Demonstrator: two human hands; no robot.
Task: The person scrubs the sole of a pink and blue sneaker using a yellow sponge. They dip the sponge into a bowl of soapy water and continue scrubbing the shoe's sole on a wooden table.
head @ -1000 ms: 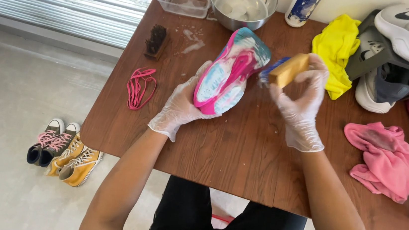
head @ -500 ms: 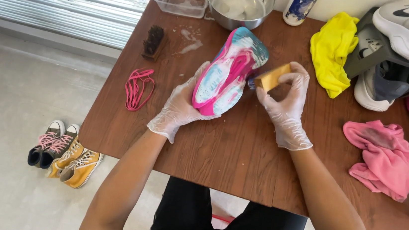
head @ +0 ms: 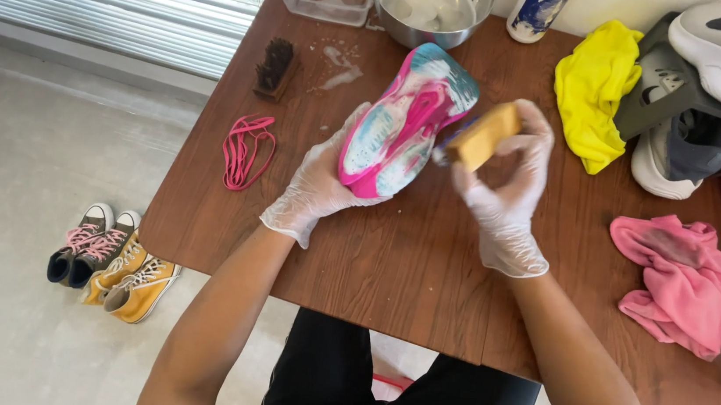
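my left hand (head: 318, 185), gloved, grips pink-and-teal shoe (head: 408, 119) sole-up, raised above table (head: 408, 260). my right hand (head: 507, 186), gloved, fingers clenched round yellow brush block (head: 481, 135). change: block a second ago clear of shoe, now pressed at sole edge near heel. judgement: scrub stroke resumed; foam covers sole, rinse not started.
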